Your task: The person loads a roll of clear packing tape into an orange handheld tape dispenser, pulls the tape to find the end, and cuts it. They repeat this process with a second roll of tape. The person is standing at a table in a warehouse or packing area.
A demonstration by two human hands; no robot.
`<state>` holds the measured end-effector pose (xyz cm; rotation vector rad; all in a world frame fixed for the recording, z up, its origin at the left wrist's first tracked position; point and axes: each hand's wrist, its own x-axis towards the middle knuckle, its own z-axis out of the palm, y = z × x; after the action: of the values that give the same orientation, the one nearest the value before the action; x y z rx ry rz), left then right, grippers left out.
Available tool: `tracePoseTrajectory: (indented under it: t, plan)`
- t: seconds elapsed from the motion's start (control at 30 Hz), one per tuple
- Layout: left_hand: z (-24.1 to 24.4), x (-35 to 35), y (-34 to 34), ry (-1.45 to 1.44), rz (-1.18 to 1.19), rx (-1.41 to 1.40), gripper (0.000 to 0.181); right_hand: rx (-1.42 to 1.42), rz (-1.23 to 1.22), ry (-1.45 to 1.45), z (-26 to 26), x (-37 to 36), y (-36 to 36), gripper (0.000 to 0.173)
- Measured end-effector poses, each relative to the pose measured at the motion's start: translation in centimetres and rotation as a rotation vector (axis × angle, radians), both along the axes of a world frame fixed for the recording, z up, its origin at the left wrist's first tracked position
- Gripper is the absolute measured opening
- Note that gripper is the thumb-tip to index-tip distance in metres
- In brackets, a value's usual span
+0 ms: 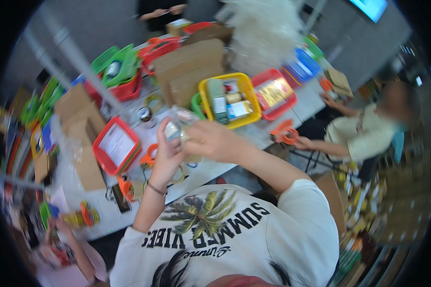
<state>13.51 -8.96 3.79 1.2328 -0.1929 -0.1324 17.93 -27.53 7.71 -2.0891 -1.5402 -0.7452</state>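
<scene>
A small labelled package point(172, 131) with clear plastic around it is held in my left hand point(167, 147), thumb up along its side. My right hand point(212, 141) is closed over the package's right side, fingers curled against it; the exact fingertip contact is blurred. Just beyond my hands is a yellow basket point(256, 116) with several boxes and a roll-like item. A jar with a dark body point(144, 114) stands to the left of my hands. Nearer my left wrist lie orange tape dispensers point(126, 188) and a red basket point(97, 145) holding a printed sheet.
Behind stand an open cardboard box point(192, 68), red baskets point(294, 98), green baskets point(124, 68) and a heap of clear plastic wrap point(265, 32). A co-worker at right holds an orange tape dispenser point(290, 136). Another person's hands point(59, 224) are at lower left. Flattened cardboard point(82, 140) lies left.
</scene>
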Motion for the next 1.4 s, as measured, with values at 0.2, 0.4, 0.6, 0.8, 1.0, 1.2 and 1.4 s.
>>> tracePoseTrajectory:
  t: [0.2,0.4,0.6,0.8,1.0,1.2,1.4]
  plan:
    - [-4.5,-2.8,1.6,0.388,-0.152,-0.010,0.024,0.367,-0.241,0.170,-2.9,-3.3,-4.4,0.037]
    - [-5.3,-3.8,2.8,0.502,-0.086,0.052,0.014,-0.027,-0.779,0.522,-17.3,0.2,-26.4,0.023]
    - [-5.8,-3.8,4.2,0.320,-0.092,0.394,0.013,-0.512,-1.294,0.543,-23.3,6.2,-28.4,0.023]
    - [-3.6,-3.5,4.5,0.226,-0.028,0.352,0.015,-0.745,-1.159,0.785,-28.7,10.5,-29.6,0.022]
    - [-3.6,-5.9,6.2,0.141,0.127,-0.153,0.013,-0.288,-0.933,0.955,-26.8,5.3,-29.1,0.033]
    - [-3.1,-7.4,6.6,0.058,0.205,-0.374,0.013,0.099,-0.733,1.119,-18.0,-1.9,-21.9,0.056]
    - [-2.0,-8.5,7.1,0.030,0.265,-0.430,0.014,0.670,-0.285,1.775,-11.1,-1.9,-9.3,0.049]
